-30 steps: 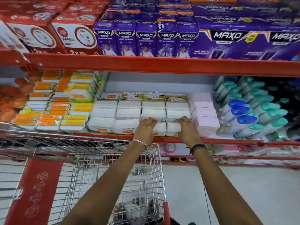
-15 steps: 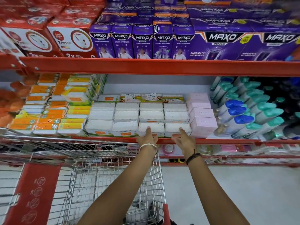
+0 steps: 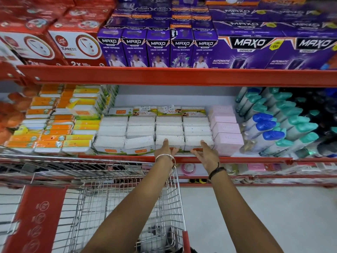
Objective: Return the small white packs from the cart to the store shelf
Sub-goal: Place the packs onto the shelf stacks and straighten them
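Small white packs (image 3: pixel 140 132) stand in several rows on the middle red shelf (image 3: pixel 237 159). My left hand (image 3: pixel 166 149) is flat and open, its fingertips touching the front pack of the third row (image 3: pixel 170 140). My right hand (image 3: pixel 206 152) is open too, fingers spread, touching the front pack of the fourth row (image 3: pixel 197 140). Neither hand holds anything. The wire cart (image 3: pixel 127 203) stands below my left arm; something dark and white lies at its bottom, too blurred to tell.
Pink boxes (image 3: pixel 228 141) sit right of the white packs, then blue- and teal-capped bottles (image 3: pixel 269 136). Orange and yellow packs (image 3: pixel 52 128) fill the left. Purple and red boxes (image 3: pixel 158 48) line the shelf above. A lower shelf and grey floor (image 3: pixel 273 216) lie beneath.
Both hands have drawn back from on top of the front packs towards the shelf edge and opened out. The view has tilted slightly upward.
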Demonstrator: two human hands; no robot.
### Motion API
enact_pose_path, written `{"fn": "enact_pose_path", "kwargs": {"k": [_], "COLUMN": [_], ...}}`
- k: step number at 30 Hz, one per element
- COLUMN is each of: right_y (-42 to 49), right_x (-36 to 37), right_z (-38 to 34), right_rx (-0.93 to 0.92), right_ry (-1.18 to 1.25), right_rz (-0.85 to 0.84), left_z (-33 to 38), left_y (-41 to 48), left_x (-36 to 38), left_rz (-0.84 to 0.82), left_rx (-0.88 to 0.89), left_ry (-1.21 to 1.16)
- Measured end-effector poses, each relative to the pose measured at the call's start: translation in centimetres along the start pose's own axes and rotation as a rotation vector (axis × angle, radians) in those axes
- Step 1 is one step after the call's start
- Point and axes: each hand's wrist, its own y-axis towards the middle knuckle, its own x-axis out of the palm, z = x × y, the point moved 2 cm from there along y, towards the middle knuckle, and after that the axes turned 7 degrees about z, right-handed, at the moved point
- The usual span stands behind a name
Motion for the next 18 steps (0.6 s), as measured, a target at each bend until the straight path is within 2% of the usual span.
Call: {"fn": "enact_pose_path", "kwargs": {"k": [7,14,16,18], "right_y": [-1.4,-5.7,-6.8,-7.6], "right_x": [0.2,6.2,8.8,11.1], "right_z": [1.5,6.1,7.3,8.3], "right_rx": [0.029,0.117,0.184,0.248], "right_ry": [-0.092,-0.181,-0.119,-0.023], "right_rz": [-0.034,-0.267,-0.343,-0.383], "left_z": [0.2,6.8,9.0,10.5], "left_y": [0.6,3.0,4.5,5.5], "left_x": [-2.7,-11.9,-13.9,-15.0], "left_rz": [0.011,0.400,0.464,0.392], "left_rx": [0.041,0.362,0.326,0.240], "left_ry": [0.073,0.048,0.057,0.058]}}
